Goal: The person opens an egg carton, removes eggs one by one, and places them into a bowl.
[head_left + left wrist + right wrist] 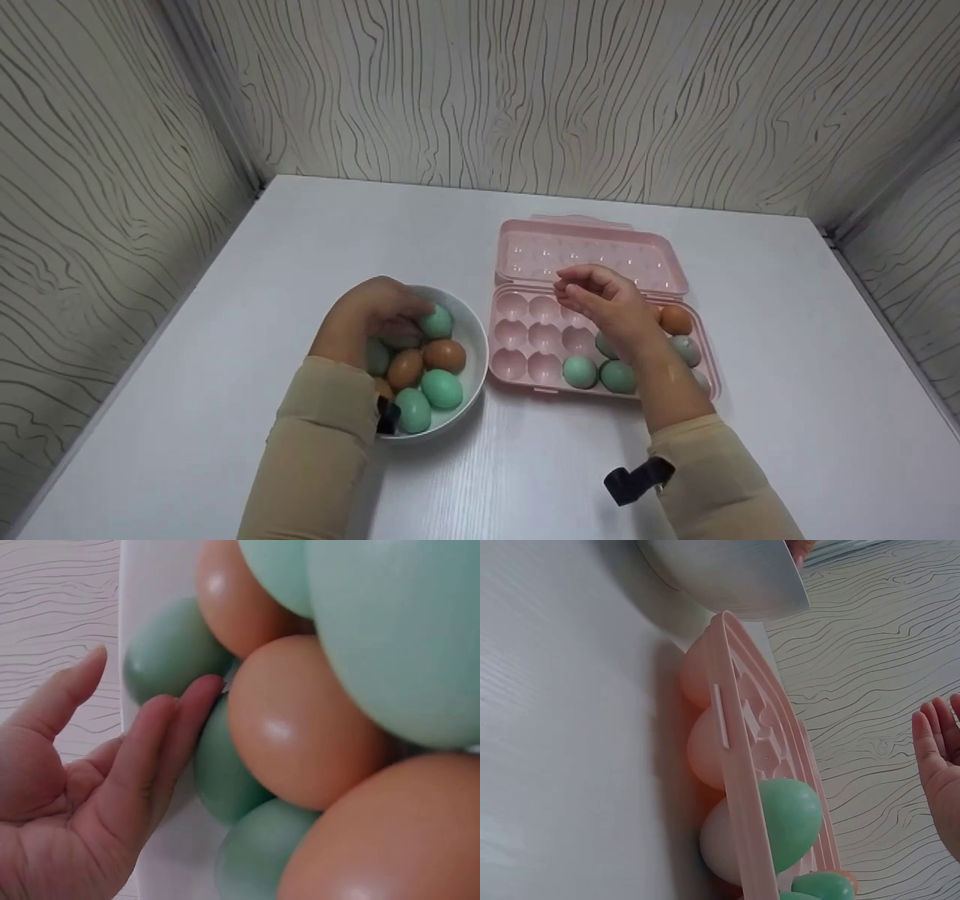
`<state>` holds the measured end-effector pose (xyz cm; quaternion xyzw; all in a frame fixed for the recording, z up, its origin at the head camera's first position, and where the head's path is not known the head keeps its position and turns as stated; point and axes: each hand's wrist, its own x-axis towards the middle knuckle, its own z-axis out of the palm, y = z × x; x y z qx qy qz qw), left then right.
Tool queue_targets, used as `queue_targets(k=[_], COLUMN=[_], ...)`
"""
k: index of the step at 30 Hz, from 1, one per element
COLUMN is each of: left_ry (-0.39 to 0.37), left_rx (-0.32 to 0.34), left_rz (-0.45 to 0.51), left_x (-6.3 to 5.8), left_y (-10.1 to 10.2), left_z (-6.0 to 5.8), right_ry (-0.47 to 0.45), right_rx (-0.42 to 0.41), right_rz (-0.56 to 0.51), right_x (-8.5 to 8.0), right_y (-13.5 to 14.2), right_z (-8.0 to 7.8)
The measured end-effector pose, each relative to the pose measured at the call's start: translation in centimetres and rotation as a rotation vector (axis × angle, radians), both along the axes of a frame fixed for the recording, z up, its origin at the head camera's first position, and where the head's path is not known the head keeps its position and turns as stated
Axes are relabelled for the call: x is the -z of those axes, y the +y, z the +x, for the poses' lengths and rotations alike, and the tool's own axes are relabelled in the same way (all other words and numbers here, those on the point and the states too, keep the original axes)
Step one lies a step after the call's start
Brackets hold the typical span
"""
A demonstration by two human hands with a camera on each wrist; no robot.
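My left hand point(382, 304) reaches into a white bowl point(475, 337) of green and brown eggs. In the left wrist view its fingers are extended, fingertips right at a green egg point(172, 652) by the bowl's wall, while the thumb stands apart. A brown egg point(292, 720) lies beside those fingertips. My right hand point(611, 304), loosely bent and holding nothing, hovers over an opened pink egg carton point(514, 384). Green eggs point(580, 372), a brown egg point(676, 319) and pale ones fill cups on the carton's right side; my right forearm hides some of them.
The carton's lid point(585, 255) lies folded back behind its tray, with bare cups point(512, 334) on the left side. Bowl and carton stand close together on a white table point(360, 225). Patterned panels point(480, 90) rise behind and at both sides.
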<state>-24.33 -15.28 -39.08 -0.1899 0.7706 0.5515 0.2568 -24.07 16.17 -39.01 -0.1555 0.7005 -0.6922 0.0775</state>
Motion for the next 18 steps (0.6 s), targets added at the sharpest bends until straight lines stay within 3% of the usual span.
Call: queue_targets(k=[4,18], left_ry=[0.058,0.044], left_rx=[0.097,0.111], left_rz=[0.038,0.107], left_x=[0.06,-0.82], left_y=[-0.27,-0.91], left_z=[-0.8,-0.7], right_ry=[-0.001,0.007], right_rx=[0.001,0.02], right_rz=[-0.004,0.013], right_x=[0.01,0.09], right_y=[0.02,0.09], right_z=[0.04,0.02])
